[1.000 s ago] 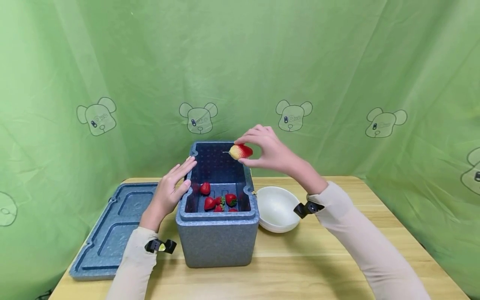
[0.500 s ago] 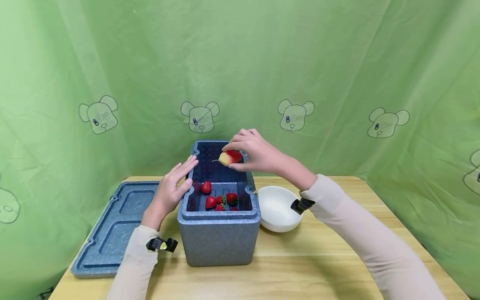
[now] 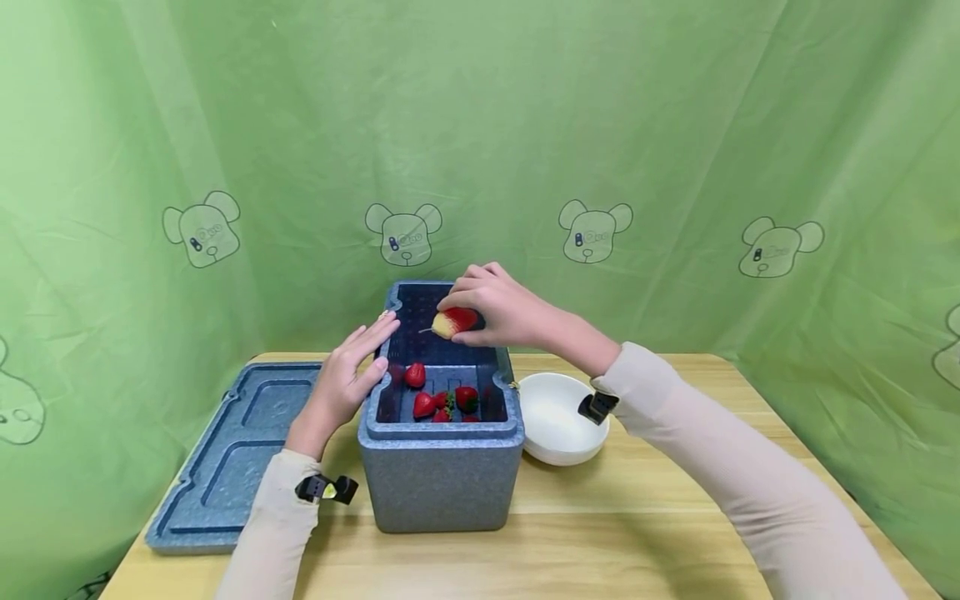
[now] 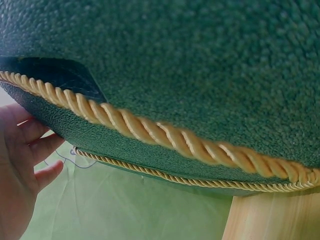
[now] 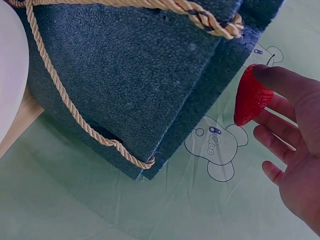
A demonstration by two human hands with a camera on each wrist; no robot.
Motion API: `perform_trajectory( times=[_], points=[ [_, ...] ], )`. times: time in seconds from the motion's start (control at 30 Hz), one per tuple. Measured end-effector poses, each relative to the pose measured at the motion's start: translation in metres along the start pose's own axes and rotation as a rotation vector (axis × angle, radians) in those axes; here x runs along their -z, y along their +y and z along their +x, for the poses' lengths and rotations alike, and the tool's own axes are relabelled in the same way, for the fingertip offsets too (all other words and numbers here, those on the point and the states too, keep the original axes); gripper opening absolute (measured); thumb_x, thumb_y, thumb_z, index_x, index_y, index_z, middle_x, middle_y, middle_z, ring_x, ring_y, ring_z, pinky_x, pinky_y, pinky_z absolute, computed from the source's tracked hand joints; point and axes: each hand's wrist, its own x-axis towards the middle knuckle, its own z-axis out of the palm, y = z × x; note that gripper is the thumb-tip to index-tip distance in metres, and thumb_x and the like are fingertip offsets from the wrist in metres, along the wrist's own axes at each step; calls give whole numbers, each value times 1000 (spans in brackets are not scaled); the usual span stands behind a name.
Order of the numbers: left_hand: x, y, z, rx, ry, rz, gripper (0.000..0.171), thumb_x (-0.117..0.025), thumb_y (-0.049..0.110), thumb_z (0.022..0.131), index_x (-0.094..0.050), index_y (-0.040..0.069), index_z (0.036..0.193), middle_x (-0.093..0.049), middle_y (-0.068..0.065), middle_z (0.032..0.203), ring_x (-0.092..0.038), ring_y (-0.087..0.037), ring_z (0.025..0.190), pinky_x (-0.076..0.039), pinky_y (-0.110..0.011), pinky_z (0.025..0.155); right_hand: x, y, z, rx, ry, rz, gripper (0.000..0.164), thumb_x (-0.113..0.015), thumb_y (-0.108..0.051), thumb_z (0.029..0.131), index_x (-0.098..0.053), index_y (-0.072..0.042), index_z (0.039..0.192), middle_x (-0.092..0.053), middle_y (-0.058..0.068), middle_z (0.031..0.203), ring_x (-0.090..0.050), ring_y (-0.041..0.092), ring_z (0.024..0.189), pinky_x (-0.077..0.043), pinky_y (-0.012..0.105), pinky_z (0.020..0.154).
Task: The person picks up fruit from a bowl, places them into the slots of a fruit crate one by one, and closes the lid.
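My right hand (image 3: 502, 308) pinches a strawberry (image 3: 456, 322) between thumb and fingers, over the far part of a blue-grey foam box (image 3: 442, 483). The strawberry is red, yellowish at its stem end, with a thin stem pointing left. In the right wrist view the strawberry (image 5: 250, 97) hangs point down beside the box (image 5: 125, 65). My left hand (image 3: 343, 379) rests on the box's left rim, fingers straight. In the left wrist view that hand (image 4: 22, 155) touches the box's outer wall (image 4: 210, 65). Several red strawberries (image 3: 423, 405) lie inside the box, near its front end.
A white bowl (image 3: 558, 425) stands close to the box's right side. The box's lid (image 3: 247, 467) lies on the wooden table (image 3: 637, 525) to the left. Golden rope (image 5: 75, 110) runs along the box's sides. A green curtain (image 3: 480, 125) hangs around the table.
My right hand has moved left and slightly down with the strawberry, from the right rim to over the box opening. My left hand stays on the left rim.
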Motion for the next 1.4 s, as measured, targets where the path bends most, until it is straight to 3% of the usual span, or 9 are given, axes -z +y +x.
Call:
perform_trajectory(
  times=[0.57,1.4],
  points=[
    [0,1,-1,7,-7,2,55,-45,26,99,-50,12,152,-44,-10,160,-43,-32,148,-26,-59,123,-8,-1,7,34,-57,-36,40,-83,-26,84,-75,-10,121,-75,3,115,-56,24,104,-41,45,98],
    [0,0,0,-13,6,16,54,-46,24,99,-51,11,151,-46,-12,159,-45,-32,146,-28,-57,123,-10,0,5,21,-22,-59,46,-81,-32,85,-73,-11,126,-73,6,121,-57,26,112,-40,49,101]
  ],
)
